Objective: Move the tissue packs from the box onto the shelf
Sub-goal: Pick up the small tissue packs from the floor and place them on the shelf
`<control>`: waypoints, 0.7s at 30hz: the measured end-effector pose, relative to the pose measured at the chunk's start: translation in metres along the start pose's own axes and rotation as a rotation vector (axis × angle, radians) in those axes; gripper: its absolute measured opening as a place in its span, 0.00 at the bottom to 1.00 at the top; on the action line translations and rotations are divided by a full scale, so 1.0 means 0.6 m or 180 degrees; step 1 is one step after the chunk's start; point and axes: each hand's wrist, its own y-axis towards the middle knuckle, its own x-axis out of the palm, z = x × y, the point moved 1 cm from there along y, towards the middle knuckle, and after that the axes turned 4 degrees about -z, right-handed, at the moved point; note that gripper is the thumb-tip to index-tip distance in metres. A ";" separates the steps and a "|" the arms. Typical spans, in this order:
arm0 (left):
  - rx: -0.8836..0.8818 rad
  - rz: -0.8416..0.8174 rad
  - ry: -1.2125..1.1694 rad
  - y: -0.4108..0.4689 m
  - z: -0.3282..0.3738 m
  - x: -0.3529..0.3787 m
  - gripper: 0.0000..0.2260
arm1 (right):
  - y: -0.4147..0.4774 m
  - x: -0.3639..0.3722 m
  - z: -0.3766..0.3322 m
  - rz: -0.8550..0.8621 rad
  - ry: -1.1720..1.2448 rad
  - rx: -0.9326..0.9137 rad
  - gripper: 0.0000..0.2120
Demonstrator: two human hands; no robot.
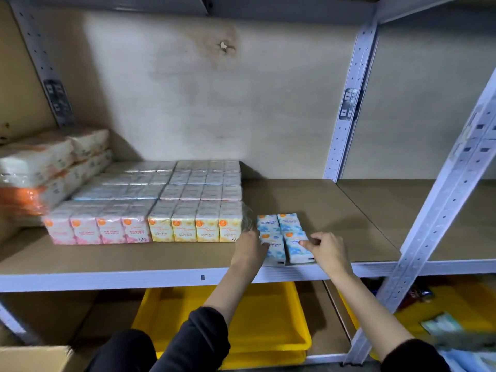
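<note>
On the shelf (322, 200) edge I see my left hand (251, 247) and right hand (326, 249), fingers curled, gripping the blue tissue packs (284, 232) beside the yellow packs (196, 228); yellow bin (268, 318) below

On the shelf (308, 200), rows of tissue packs (171, 200) fill the area toward nine o'clock, with larger wrapped bundles (51, 167) stacked further that way. Just at three o'clock of the front row sits a small pack (284, 237), between the left hand (249, 248) and right hand (326, 248). Below lies a tray (268, 326); what may be the box (35, 358) is at seven o'clock.
</note>
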 end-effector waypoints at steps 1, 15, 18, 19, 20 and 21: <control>0.0201 0.0067 0.0031 -0.001 -0.001 -0.002 0.16 | -0.003 -0.006 -0.005 -0.0013 -0.0038 -0.0197 0.17; 0.1038 -0.0572 0.0776 -0.008 0.005 0.010 0.18 | 0.004 0.002 -0.002 -0.1006 -0.1062 -0.0868 0.17; 0.1002 -0.0530 0.0738 -0.007 0.007 0.014 0.18 | 0.005 0.004 -0.001 -0.0993 -0.1075 -0.0922 0.17; 0.0975 -0.0527 0.0721 -0.008 0.010 0.015 0.18 | 0.004 0.004 -0.003 -0.0999 -0.1093 -0.0925 0.17; 0.0975 -0.0529 0.0699 -0.007 0.010 0.015 0.18 | 0.005 0.005 -0.003 -0.0992 -0.1091 -0.0959 0.17; 0.0968 -0.0558 0.0687 -0.007 0.011 0.015 0.18 | 0.005 0.005 -0.004 -0.1018 -0.1098 -0.0965 0.17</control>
